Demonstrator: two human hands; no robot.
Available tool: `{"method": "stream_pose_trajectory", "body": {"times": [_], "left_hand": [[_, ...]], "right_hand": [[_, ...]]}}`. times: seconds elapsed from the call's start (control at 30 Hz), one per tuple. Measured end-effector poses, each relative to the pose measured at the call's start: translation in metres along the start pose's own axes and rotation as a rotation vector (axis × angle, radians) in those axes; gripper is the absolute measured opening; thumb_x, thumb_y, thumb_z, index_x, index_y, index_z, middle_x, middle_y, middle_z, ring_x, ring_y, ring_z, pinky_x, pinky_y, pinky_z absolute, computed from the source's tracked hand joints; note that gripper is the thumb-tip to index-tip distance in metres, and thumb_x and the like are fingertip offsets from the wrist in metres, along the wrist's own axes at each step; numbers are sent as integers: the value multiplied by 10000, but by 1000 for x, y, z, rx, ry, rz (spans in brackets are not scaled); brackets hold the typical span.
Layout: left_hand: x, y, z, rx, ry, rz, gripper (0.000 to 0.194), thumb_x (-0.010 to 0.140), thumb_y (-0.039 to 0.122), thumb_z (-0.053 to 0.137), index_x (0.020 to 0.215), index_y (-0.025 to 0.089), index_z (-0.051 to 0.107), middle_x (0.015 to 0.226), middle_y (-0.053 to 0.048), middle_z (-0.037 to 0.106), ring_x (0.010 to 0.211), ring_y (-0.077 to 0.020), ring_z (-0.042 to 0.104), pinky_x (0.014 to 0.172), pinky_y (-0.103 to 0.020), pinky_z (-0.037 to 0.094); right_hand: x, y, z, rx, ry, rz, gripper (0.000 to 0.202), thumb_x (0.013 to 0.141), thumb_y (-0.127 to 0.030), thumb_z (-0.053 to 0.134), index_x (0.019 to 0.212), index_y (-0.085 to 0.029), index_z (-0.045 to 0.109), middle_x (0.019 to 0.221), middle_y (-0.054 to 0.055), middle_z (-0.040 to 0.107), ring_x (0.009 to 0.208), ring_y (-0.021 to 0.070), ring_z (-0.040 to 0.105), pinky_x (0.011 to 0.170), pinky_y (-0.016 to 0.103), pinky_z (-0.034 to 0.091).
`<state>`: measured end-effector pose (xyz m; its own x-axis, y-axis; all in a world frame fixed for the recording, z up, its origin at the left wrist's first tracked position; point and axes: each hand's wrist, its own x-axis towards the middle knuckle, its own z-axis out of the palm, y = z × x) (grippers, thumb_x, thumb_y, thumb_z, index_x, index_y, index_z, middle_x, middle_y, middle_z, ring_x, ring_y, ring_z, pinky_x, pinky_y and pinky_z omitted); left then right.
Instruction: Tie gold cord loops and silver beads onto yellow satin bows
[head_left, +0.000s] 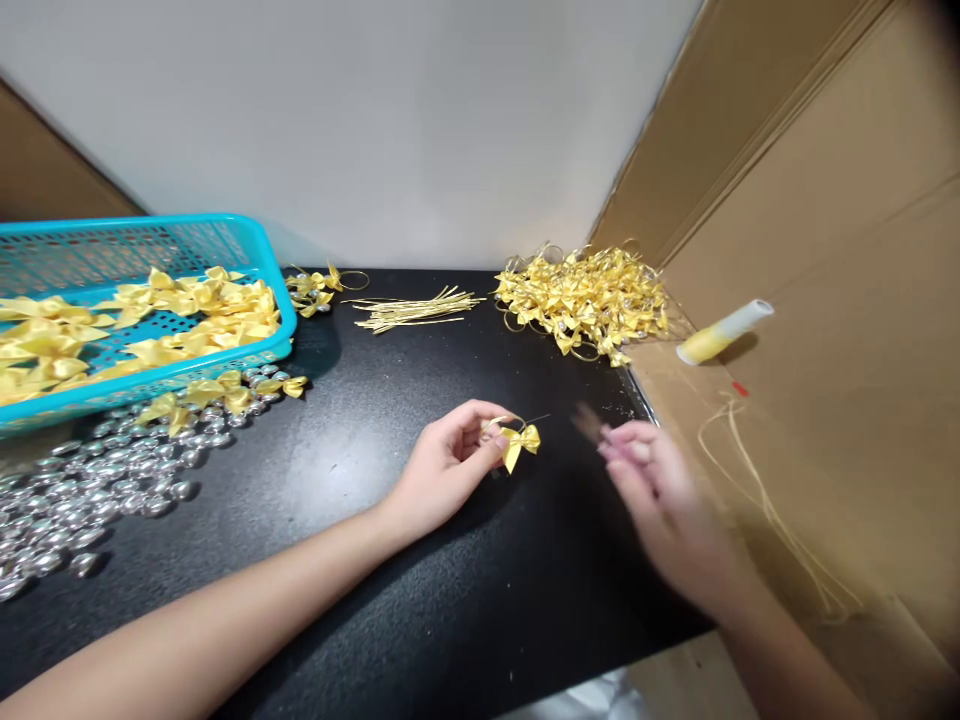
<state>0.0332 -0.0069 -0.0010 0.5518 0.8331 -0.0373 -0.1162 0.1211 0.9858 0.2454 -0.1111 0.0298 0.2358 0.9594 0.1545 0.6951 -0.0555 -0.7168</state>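
Between the thumb and fingers of my left hand (457, 455) is a yellow ribbon bow (519, 442). A gold cord loop and a thin stem stick out from it. My right hand (660, 490), smeared by motion, is closed around a small pink-purple-handled tool (589, 422) to the right of the bow. The tool's tip points toward the bow without touching it, and blur hides its exact kind. Beyond my hands lies a bundle of gold cord pieces (416, 308). At the back right is a heap of finished-looking yellow bows with loops (585, 300).
A turquoise basket (281, 320) of yellow bows stands at the left. Silver beads (112, 480) spread before it, with several bows on top. A few looped bows (319, 285) lie beside it. On the cardboard at right are a yellow-white tube (724, 332) and loose cords (765, 500).
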Motion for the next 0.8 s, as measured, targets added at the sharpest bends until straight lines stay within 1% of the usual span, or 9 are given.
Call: {"method": "stream_pose_trajectory", "body": {"times": [0.03,0.1,0.2,0.27,0.33,0.5,0.7,0.8], "left_hand": [[-2,0,1,45,19,28,137,864,233,633,991,181,637,818,-1,653,725,-95,605,677,-199,490],[-4,0,1,111,45,85,148,874,217,612,1019,191,624,862,-14,670,767,-110,627,703,-212,496],[-7,1,2,156,71,133,153,882,216,599,1034,200,594,834,-4,657,745,-111,630,692,-217,496],[-9,1,3,173,95,147,147,880,219,604,1024,201,578,810,6,646,716,-103,621,676,-213,492],[-9,1,4,186,114,155,143,876,217,611,1011,199,566,807,8,643,705,-100,615,669,-211,491],[-9,1,5,206,117,175,132,878,207,606,996,195,548,778,14,630,696,-98,618,660,-208,495],[-10,2,6,230,136,206,132,863,188,610,974,198,540,750,25,609,685,-97,612,662,-208,503],[-10,2,7,236,143,216,125,866,188,606,969,197,536,741,26,608,676,-97,610,660,-208,503]], "right_hand": [[-5,-11,9,-10,-46,-65,179,936,-305,469,1086,-222,519,919,67,746,781,174,736,663,256,579],[-13,-23,26,-99,-22,-159,173,923,-251,486,1086,-220,533,928,56,764,774,173,752,675,249,590],[-16,-24,40,-241,71,-263,154,910,-231,508,1054,-203,556,881,50,780,671,174,754,606,243,591],[-16,-22,43,-293,113,-310,142,908,-231,516,1036,-191,564,848,49,784,617,168,748,557,231,581],[-15,-22,44,-316,140,-342,130,909,-227,517,1020,-184,570,828,48,784,603,161,746,541,218,577],[-15,-24,45,-329,176,-362,124,903,-219,510,998,-183,581,811,43,784,598,154,746,546,209,582],[-16,-25,45,-323,197,-309,137,876,-215,515,982,-198,601,808,28,788,583,151,743,552,209,587],[-16,-26,44,-313,196,-308,133,876,-213,518,975,-194,605,802,29,788,579,148,741,558,205,587]]}}
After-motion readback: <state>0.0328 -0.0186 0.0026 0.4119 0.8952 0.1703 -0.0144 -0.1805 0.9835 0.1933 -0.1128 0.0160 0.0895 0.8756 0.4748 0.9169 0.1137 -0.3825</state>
